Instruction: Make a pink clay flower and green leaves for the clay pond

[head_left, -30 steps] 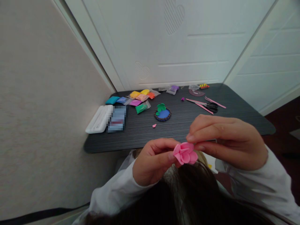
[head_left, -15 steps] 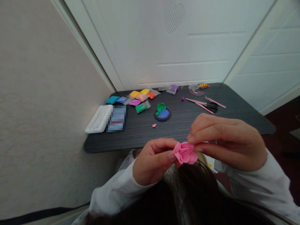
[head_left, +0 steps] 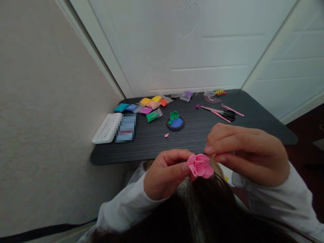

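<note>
A pink clay flower with several layered petals sits between the thumb and fingers of my left hand, over the near edge of the table. Just to its right is my right hand, its thumb and forefinger slightly apart and nothing visible between them. Beyond the hands, a small pink petal-shaped piece lies on the dark table. Behind that piece stands a round blue base with a brown beaded rim and green clay leaves.
Several bagged clay packets lie at the back left, near a white case and a blurred-out item. Black-handled scissors and pink tools rest at the right. A white door panel rises behind the table.
My right hand's fingertips have drawn slightly right, away from the petals, and parted a little. The left hand keeps its hold on the flower, nearly still.
</note>
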Action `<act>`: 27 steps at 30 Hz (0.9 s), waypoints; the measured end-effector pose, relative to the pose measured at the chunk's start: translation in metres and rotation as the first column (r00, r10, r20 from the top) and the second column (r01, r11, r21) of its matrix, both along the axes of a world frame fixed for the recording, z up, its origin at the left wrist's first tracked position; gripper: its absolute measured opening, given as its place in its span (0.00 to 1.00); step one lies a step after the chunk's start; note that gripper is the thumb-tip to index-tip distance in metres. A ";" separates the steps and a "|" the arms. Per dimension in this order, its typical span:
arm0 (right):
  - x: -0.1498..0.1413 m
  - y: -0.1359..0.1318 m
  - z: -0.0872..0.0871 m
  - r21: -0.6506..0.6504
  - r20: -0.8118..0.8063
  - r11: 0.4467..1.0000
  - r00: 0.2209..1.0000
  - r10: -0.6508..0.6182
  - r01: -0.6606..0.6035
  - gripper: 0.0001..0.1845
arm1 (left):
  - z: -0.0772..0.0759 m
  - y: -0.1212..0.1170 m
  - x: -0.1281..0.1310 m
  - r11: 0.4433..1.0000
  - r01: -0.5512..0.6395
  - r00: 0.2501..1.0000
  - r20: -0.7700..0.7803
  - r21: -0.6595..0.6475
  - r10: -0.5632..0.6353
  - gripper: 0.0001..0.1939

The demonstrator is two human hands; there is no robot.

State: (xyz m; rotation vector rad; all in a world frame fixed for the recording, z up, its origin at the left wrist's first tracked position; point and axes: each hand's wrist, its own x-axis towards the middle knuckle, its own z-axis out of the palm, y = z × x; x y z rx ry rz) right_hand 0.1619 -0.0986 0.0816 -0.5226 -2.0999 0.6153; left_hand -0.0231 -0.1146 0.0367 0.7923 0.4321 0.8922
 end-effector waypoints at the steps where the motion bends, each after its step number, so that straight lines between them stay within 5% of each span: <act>1: 0.001 0.000 0.000 -0.008 -0.001 1.000 1.000 -0.011 0.011 0.15 | 0.000 0.000 0.000 1.000 0.001 1.000 -0.003 0.004 -0.001 0.05; 27: -0.002 0.014 0.012 -0.095 0.123 0.980 0.975 0.187 -0.176 0.11 | -0.005 -0.003 0.002 0.998 0.055 0.998 0.000 0.035 -0.055 0.07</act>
